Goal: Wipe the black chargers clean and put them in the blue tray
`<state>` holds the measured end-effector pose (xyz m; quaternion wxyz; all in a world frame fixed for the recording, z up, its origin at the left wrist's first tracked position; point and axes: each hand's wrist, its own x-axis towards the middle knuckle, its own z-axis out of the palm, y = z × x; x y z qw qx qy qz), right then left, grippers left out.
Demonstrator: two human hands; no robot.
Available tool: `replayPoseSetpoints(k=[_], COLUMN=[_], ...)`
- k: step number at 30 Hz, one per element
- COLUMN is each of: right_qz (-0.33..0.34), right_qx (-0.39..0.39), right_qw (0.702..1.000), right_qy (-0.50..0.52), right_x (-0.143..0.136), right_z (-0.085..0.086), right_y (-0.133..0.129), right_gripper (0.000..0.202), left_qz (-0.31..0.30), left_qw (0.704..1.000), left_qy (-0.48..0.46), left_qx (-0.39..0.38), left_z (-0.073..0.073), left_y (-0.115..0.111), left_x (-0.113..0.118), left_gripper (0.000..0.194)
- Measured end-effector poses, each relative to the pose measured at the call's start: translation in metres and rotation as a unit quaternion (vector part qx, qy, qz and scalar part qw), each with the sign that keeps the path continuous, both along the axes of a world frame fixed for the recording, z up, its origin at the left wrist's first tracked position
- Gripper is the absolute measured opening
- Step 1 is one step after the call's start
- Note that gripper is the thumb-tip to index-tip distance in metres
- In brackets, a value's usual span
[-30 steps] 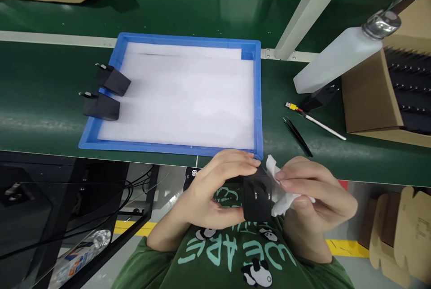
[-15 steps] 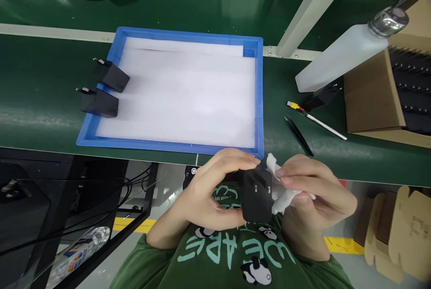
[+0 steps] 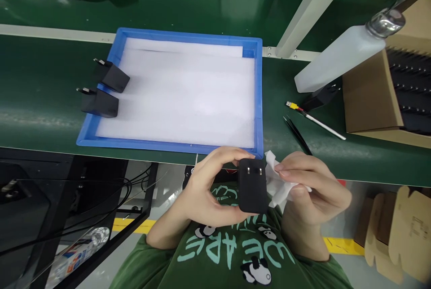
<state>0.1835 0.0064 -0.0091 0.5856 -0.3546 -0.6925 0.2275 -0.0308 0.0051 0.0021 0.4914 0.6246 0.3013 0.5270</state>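
Note:
A black power adapter (image 3: 252, 190) is gripped by its top and bottom edges between the fingers and thumb of my left hand (image 3: 212, 190). Its face with two metal prongs is turned up toward me. Pinched in my right hand (image 3: 313, 190) is a white wipe (image 3: 276, 185), its loose part hanging close to the adapter's right side. Whether the wipe touches the adapter I cannot tell. Both hands are in front of the table edge, just below the blue tray (image 3: 168, 147). Two more black adapters, one upper (image 3: 114, 76) and one lower (image 3: 101, 103), rest on the tray's left rim.
White foam sheet (image 3: 188, 95) lines the tray. To the right lie tweezers (image 3: 296, 135) and a white stick with a yellow USB plug (image 3: 316, 120). A pale bottle (image 3: 343, 57) leans near another black adapter (image 3: 321, 96). A cardboard box (image 3: 370, 95) holds rows of black adapters.
The adapter has moved slightly up and left, and its pronged face has turned more squarely toward me. My right hand has shifted a little left with the wipe.

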Motion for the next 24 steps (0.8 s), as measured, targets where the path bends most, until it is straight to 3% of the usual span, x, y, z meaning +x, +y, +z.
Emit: replayPoseSetpoints(k=[4,10,15,18,22,24], right_qz=[-0.020,-0.106,-0.144,-0.166,-0.201,-0.202], right_qx=[0.026,0.032,-0.005,-0.029,-0.044,-0.054], right_qw=[0.998,0.994,0.988,0.982,0.972,0.969], right_qy=[0.049,0.020,0.053,0.087,0.118,0.131], right_x=[-0.005,0.002,0.005,0.002,-0.002,-0.003], right_z=[0.002,-0.002,-0.004,-0.001,-0.002,-0.006], right_y=[0.003,0.010,0.012,0.012,0.015,0.016], right_gripper=[0.021,0.021,0.021,0.019,0.017,0.018], left_qz=[0.005,0.024,0.023,0.007,-0.042,-0.080], left_qw=[1.000,1.000,0.999,0.987,0.926,0.900], left_qy=[0.011,0.005,-0.012,-0.112,-0.242,-0.272], left_qx=[-0.010,-0.005,-0.026,-0.115,-0.286,-0.332], left_z=[-0.001,0.001,0.003,-0.003,-0.012,-0.013], left_y=[0.001,0.004,0.005,0.005,0.006,0.008], left_x=[0.000,0.003,0.003,0.006,0.009,0.010], left_gripper=[0.076,0.074,0.071,0.065,0.054,0.053])
